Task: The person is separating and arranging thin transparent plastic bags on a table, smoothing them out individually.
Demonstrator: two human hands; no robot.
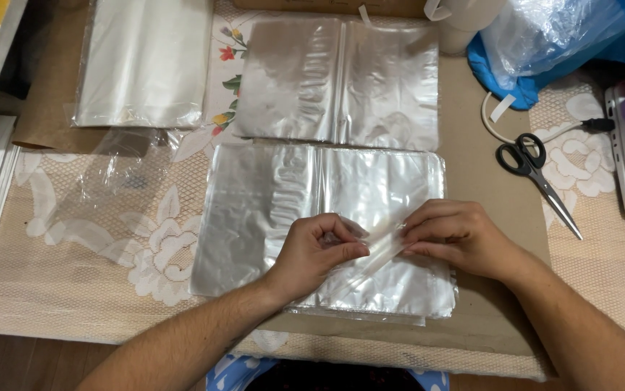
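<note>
You've got both hands on one clear plastic sleeve [383, 250] now, lying on top of the stack of clear bags [269, 217] right in front of you: your left hand [312, 253] pinches its near edge between thumb and fingertips, and your right hand [457, 235] nips the other end, fingers curled tight. Careful here, this film is slick and thin; pull the two pinches apart unevenly and it could crease or tear along the fold. It looks as though you're working a flap or strip loose, though the glare makes that hard to call. Your wrists rest on the stack, so a sideways tug may fan the bags across the brown cardboard sheet [486, 217]. The black scissors [537, 177] sit well apart to your right, safely out of elbow range for now.
</note>
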